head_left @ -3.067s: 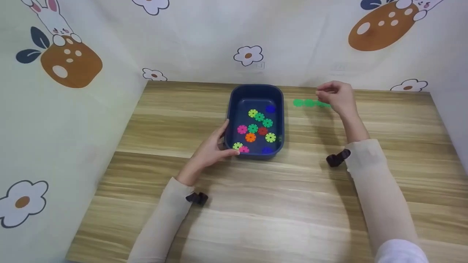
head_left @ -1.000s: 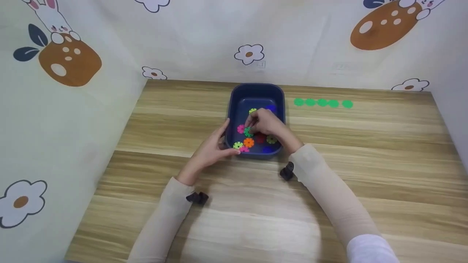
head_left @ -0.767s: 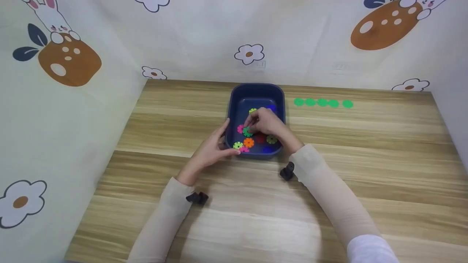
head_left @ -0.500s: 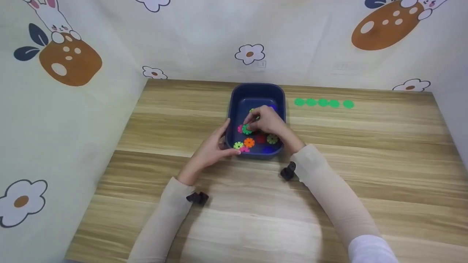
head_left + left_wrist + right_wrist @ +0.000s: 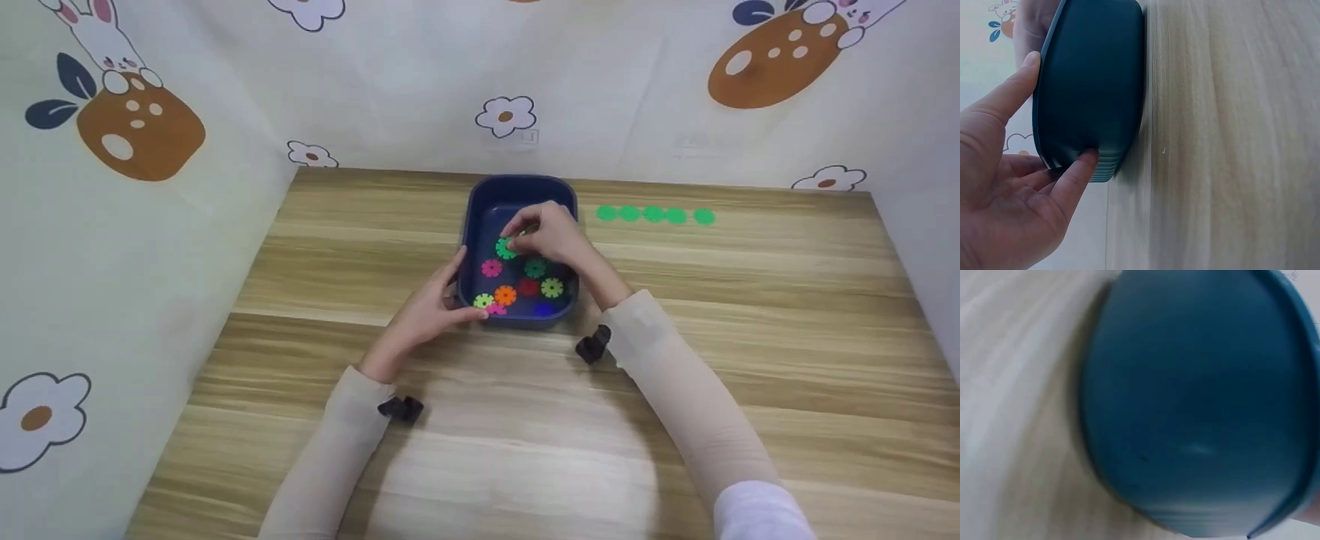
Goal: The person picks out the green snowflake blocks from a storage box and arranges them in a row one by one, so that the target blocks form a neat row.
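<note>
A dark blue tub (image 5: 517,322) holds several small toothed discs, among them a pink one (image 5: 491,268), an orange one (image 5: 505,295) and a red one (image 5: 529,287). Over the tub, my right hand (image 5: 551,232) pinches a green disc (image 5: 505,248) between thumb and fingers. My left hand (image 5: 427,311) grips the tub's left side, thumb at the near corner. In the left wrist view this hand (image 5: 1016,197) has its fingers spread along the tub wall (image 5: 1092,84). The right wrist view shows mostly the tub's outside (image 5: 1196,399), with only a bit of skin at its edge.
Several green discs (image 5: 653,214) lie in a row on the wooden table (image 5: 750,322), right of the tub, the rightmost (image 5: 704,217) a little apart. Behind the table stands a patterned wall covering (image 5: 405,90). A black wrist device is on each sleeve.
Since the right hand was by the row, it has come into the tub and taken a green disc, now raised and shifted toward the tub's far end. The left hand keeps its grip.
</note>
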Motion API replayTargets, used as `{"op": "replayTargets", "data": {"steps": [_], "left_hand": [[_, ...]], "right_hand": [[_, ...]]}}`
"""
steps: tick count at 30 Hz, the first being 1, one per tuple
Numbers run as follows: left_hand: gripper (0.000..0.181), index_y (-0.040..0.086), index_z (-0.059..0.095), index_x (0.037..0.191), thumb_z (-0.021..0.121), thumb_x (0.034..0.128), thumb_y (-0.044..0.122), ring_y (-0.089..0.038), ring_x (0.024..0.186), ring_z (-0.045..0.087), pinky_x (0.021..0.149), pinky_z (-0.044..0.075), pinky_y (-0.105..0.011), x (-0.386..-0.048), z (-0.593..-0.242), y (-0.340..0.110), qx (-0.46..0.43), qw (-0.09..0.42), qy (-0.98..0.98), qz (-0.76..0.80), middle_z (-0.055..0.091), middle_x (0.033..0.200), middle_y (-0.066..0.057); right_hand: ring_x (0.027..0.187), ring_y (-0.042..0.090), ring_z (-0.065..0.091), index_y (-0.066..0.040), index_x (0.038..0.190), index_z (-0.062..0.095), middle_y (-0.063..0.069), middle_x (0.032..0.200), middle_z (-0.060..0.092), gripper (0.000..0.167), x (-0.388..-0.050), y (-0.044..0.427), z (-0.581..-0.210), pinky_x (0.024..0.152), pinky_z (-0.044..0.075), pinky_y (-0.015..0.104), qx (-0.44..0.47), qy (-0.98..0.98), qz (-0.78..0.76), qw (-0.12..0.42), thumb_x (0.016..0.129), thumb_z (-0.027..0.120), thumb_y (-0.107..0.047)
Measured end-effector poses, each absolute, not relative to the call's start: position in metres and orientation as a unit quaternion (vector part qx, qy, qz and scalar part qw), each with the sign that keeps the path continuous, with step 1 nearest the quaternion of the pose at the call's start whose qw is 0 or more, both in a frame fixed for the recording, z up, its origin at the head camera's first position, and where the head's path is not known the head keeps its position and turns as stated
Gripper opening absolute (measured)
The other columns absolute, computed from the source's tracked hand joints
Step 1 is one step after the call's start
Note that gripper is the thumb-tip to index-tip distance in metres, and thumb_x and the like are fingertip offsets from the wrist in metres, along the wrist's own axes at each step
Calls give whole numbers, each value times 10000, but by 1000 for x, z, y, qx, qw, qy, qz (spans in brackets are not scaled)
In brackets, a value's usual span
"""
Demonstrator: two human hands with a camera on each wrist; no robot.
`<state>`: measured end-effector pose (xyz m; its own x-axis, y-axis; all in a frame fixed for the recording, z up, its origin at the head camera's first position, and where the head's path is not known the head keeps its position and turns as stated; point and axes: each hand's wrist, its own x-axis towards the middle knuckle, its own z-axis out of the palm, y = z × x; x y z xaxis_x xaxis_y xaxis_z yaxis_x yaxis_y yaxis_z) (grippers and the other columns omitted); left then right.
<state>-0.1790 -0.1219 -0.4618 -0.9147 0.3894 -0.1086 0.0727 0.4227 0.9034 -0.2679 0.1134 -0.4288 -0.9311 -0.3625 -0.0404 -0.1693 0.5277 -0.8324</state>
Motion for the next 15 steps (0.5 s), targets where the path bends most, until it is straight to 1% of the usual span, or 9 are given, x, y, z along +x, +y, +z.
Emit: {"op": "replayTargets", "data": {"steps": [6, 11, 15], "left_hand": [[1040, 179, 132, 1616, 818, 836, 243, -348, 1467, 368, 1110, 459, -409, -179, -461, -123, 136, 148, 843, 500, 152, 1675, -133], [1056, 169, 137, 1615, 829, 822, 262, -351, 1469, 361, 1135, 432, -406, -179, -462, -123, 135, 140, 850, 489, 147, 1675, -140], [1061, 166, 139, 1614, 833, 817, 259, -347, 1470, 359, 1136, 429, -395, -180, -463, -122, 135, 139, 851, 489, 143, 1675, -139]], "right_hand": [[719, 87, 673, -16, 958, 763, 75, 903, 748, 103, -273, 129, -415, 686, 595, 210, -125, 834, -528, 95, 858, 738, -11], [726, 77, 665, 21, 980, 748, 60, 884, 726, 124, -278, 145, -402, 704, 593, 184, -99, 827, -548, 75, 860, 741, -8], [745, 66, 672, 19, 997, 748, 22, 884, 718, 146, -281, 160, -393, 707, 588, 168, -72, 830, -550, 60, 858, 753, -29]]}}
